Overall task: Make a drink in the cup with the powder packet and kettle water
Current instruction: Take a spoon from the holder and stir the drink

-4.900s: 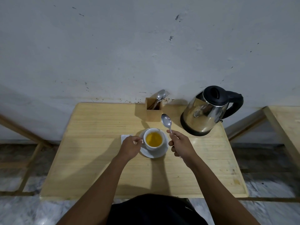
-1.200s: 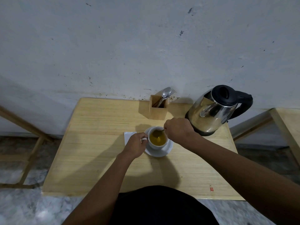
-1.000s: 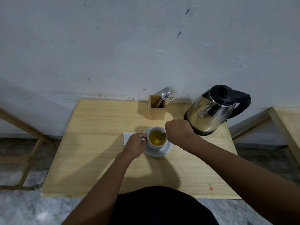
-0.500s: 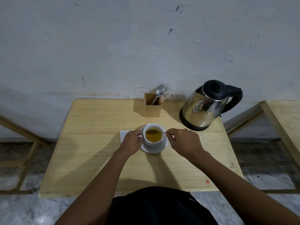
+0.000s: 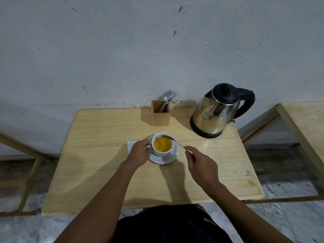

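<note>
A white cup (image 5: 163, 151) full of orange-yellow drink stands on a white saucer (image 5: 172, 157) in the middle of the wooden table (image 5: 98, 163). My left hand (image 5: 139, 152) grips the cup's handle from the left. To the cup's right, my right hand (image 5: 200, 165) pinches the handle of a metal spoon (image 5: 172, 139), whose bowl is lifted just above the cup's far rim. A white packet (image 5: 130, 146) lies flat left of the saucer, partly hidden under my left hand. The steel kettle (image 5: 217, 111) with a black lid stands at the back right.
A wooden holder (image 5: 161, 116) with cutlery stands at the back against the wall, left of the kettle. A second wooden table (image 5: 308, 123) is at the right edge. Wooden frame bars (image 5: 22, 149) and marble floor lie to the left.
My right hand pulled back from over the cup toward me and to the right. The spoon came up out of the drink and now hovers over the rim. My left hand kept the handle.
</note>
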Motion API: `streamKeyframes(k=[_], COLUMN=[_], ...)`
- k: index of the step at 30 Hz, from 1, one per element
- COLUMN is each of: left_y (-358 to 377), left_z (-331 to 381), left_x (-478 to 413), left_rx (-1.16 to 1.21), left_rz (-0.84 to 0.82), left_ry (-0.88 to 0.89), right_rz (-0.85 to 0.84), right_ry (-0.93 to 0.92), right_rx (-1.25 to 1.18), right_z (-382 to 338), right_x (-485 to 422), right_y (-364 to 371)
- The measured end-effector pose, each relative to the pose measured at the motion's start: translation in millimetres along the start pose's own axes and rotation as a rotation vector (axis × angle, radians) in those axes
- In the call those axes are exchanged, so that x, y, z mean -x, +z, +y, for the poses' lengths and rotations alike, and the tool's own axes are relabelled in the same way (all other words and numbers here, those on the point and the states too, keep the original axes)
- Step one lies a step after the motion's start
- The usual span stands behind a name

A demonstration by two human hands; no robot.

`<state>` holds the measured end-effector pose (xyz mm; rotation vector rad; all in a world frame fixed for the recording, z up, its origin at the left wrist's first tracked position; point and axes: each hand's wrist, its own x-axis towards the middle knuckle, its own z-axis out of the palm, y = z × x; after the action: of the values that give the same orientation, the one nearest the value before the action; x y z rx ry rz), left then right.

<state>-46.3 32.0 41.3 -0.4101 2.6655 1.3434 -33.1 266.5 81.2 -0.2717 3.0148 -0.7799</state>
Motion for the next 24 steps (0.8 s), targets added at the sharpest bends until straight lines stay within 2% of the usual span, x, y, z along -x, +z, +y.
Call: streamKeyframes(k=[24], left_y=[1.3], left_z=[-0.6], left_x=[-0.8], left_rx=[-0.007], left_rz=[0.009], left_ry=[0.006], right_rz=[0.004], right_ry=[0.141], right_rx=[-0.173], right_z=[-7.8], right_x=[12.8], right_y=[18.3])
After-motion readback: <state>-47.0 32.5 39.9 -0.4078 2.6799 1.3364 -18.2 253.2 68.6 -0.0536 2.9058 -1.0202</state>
